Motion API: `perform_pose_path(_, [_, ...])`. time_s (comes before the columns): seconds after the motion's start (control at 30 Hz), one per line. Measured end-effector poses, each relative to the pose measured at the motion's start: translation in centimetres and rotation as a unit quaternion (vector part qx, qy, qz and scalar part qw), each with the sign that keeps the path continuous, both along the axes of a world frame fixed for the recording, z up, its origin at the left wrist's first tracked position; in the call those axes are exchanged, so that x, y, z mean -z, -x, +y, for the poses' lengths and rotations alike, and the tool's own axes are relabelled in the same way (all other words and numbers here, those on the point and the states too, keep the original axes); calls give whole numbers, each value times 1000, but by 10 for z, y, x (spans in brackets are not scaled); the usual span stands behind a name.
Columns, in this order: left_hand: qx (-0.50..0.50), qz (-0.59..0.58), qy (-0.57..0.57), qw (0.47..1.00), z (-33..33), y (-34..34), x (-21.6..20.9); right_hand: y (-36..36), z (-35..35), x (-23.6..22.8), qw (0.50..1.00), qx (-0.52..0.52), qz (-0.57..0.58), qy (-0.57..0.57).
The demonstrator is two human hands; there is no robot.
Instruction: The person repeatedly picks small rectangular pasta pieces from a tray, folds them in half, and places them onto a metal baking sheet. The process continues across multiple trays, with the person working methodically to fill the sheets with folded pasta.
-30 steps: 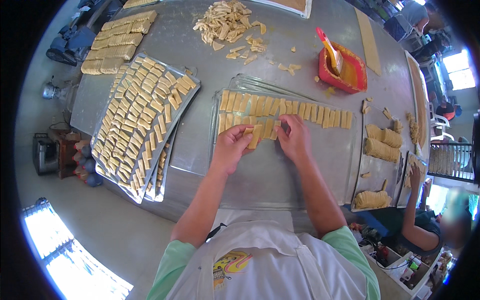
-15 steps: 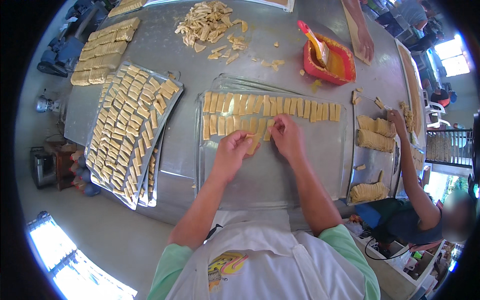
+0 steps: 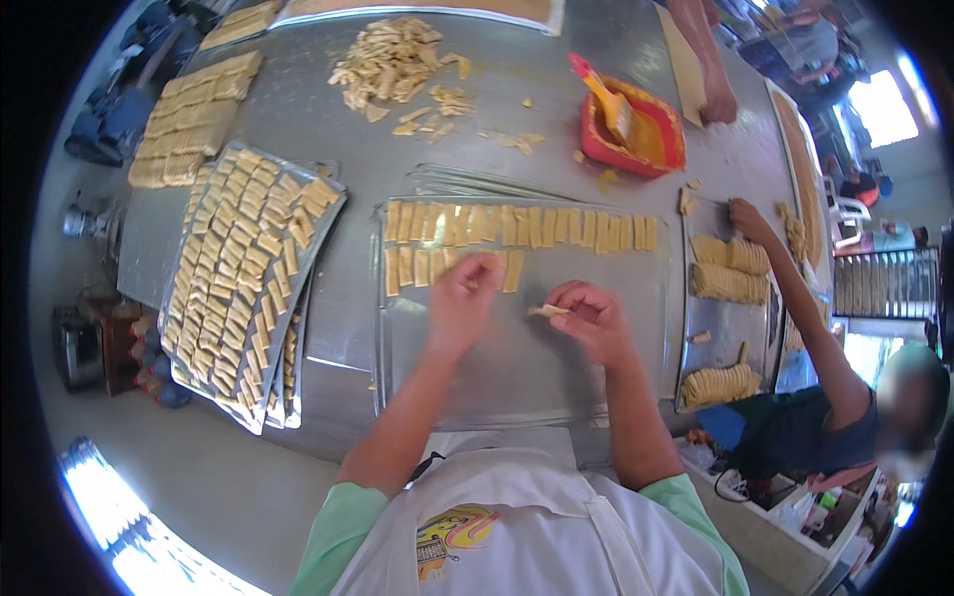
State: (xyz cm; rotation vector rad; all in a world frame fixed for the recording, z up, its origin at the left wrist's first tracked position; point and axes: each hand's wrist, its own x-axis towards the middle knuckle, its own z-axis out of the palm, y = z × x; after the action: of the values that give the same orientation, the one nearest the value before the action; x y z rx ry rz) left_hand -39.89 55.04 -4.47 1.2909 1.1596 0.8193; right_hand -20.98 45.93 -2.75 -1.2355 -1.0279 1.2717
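Note:
My right hand (image 3: 594,320) pinches a dough strip (image 3: 548,311) over the bare part of the metal baking tray (image 3: 527,382). To its left, my left hand (image 3: 465,298) is closed and slightly blurred at the second row of strips; whatever its fingers hold is hidden. A full row of flat, pale dough strips (image 3: 522,226) runs along the tray's far side. Below it is a shorter second row (image 3: 407,268), partly covered by my left hand.
Stacked trays of dough strips (image 3: 224,288) stand on the left. Farther back are a heap of dough scraps (image 3: 390,62) and a red tub (image 3: 636,159) with a brush (image 3: 608,97). At right, a co-worker's hand (image 3: 747,219) is by another tray (image 3: 681,338).
My right hand has moved away from the second row, toward me and right, and now shows a strip in its fingers. My left hand has shifted slightly left.

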Motion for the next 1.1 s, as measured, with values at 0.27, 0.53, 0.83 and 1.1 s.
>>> perform_pose_path(0.27, [142,154,-97,973,19,-33,7,-23,32,16,923,71,-373,70])
perform_pose_path(0.53, [91,262,-341,898,27,-48,16,-81,30,23,880,117,-459,18])
perform_pose_path(0.83, [-54,223,-163,960,10,15,-5,-284,66,29,764,229,-561,222])
perform_pose_path(1.1, [-43,204,-126,970,-19,1,-18,-281,88,53,778,190,-557,220])
